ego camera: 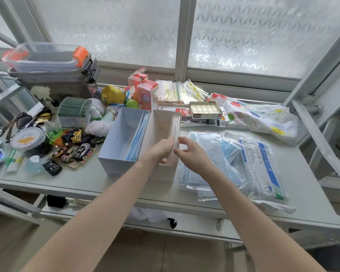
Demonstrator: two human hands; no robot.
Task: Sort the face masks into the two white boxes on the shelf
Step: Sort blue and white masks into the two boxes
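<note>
Two white boxes stand side by side on the shelf. The left box [114,146] holds blue masks [137,138] upright against its right wall. White masks [176,126] stand against the right wall of the right box [159,122]. My left hand [162,149] reaches into the right box, fingers against the white masks; whether it grips them is unclear. My right hand [192,152] hovers just outside that box's right wall, fingers loosely spread and holding nothing. A pile of wrapped blue masks [224,154] lies on the shelf to the right.
Toy cars [75,148], sunglasses, bottles and a stack of clear containers [53,65] crowd the shelf's left side. Small boxes, zip bags and a patterned cloth [259,116] lie at the back right. A labelled mask packet [263,167] sits at the far right of the pile.
</note>
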